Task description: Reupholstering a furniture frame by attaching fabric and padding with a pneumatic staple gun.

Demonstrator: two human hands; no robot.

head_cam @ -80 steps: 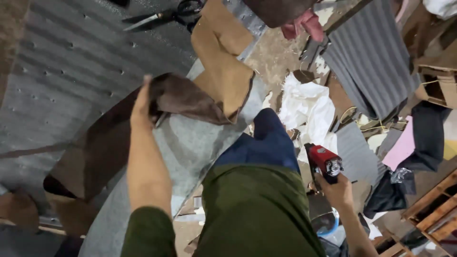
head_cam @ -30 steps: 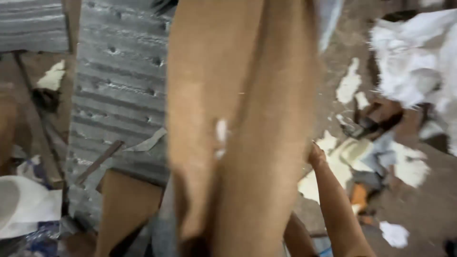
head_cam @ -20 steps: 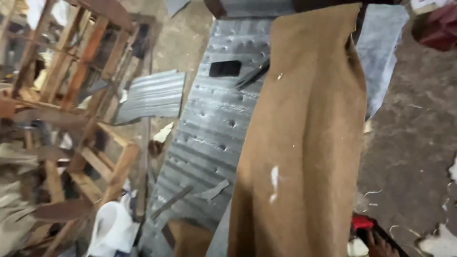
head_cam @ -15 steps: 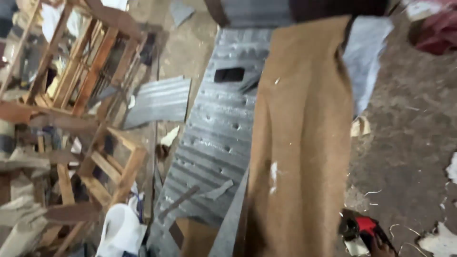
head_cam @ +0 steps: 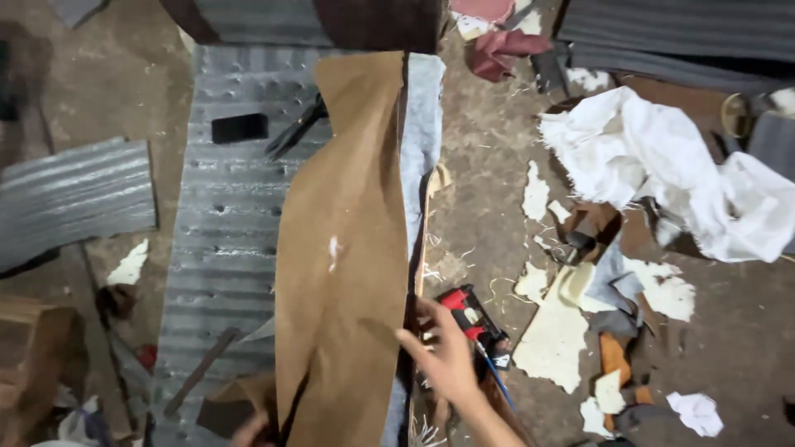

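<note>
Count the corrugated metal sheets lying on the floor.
3: the long corrugated sheet under the brown fabric, a smaller sheet at left, a dark sheet top right. Clutter may hide others.

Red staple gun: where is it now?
Head view, lower centre: the red staple gun lies on the floor just right of the brown sheet, beside the right hand.

1. My right hand (head_cam: 447, 352) now shows, fingers spread against the right edge of the brown sheet (head_cam: 348, 248).
2. The red tool (head_cam: 468, 314) lies just past my fingertips, no longer gripped.
</note>
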